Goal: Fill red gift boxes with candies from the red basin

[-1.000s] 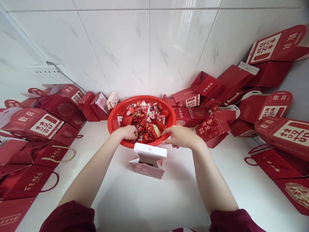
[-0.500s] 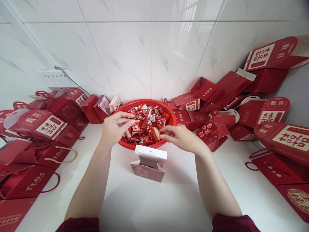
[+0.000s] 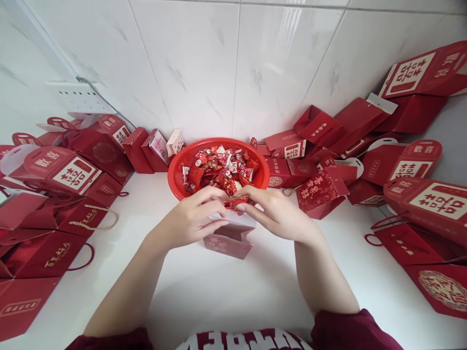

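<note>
The left hand (image 3: 193,214) is no longer hovering over the left side of the red plastic basket (image 3: 178,172); it is now drawing in toward the right hand (image 3: 277,212), with a wrapped candy (image 3: 239,198) sitting between them, so the work is apparently passing from picking to handling one piece. The right fingers are pinching the candy narrowly; the left fingers are curling close against its other end, but whether they are gripping cannot be told, the thumb being hidden. The candy is showing a thin gold edge and some red, the fingers covering most of it, and is being held by the basket's near rim, where the open pink carton (image 3: 228,247) is standing on the white counter (image 3: 233,291), its mouth partly hidden. More wrapped candies (image 3: 222,163) are filling the basket.
</note>
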Motion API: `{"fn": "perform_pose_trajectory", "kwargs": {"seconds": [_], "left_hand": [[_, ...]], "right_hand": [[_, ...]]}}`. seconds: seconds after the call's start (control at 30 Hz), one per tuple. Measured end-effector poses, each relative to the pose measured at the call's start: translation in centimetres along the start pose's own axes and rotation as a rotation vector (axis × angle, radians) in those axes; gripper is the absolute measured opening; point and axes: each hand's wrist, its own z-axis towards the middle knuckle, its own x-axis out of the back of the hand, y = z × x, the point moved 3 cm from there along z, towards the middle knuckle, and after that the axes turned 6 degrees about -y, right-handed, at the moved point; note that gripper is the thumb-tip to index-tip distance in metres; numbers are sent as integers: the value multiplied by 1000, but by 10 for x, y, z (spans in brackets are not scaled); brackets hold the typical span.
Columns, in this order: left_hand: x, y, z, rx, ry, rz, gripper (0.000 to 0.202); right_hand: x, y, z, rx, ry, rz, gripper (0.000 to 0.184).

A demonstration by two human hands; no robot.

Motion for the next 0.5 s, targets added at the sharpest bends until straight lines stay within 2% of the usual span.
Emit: {"fn": "perform_pose_trajectory", "kwargs": {"seconds": [0.1,0.2,0.33,0.5], "left_hand": [[-4,-3,3,89,-291,83,9],[-6,1,3,128,-433,66,24],[-5,13,-1,205,-497,49,44],[-5,28,-9,321,-546,17,47]], "right_hand": [[9,0,-12,-74,-19,-53,21],[11,-1,-19,-114,-140,-100,19],[12,-5,-23,-156,-208,-145,19],[9,-15,-29,-136,-236,-141,21]]}}
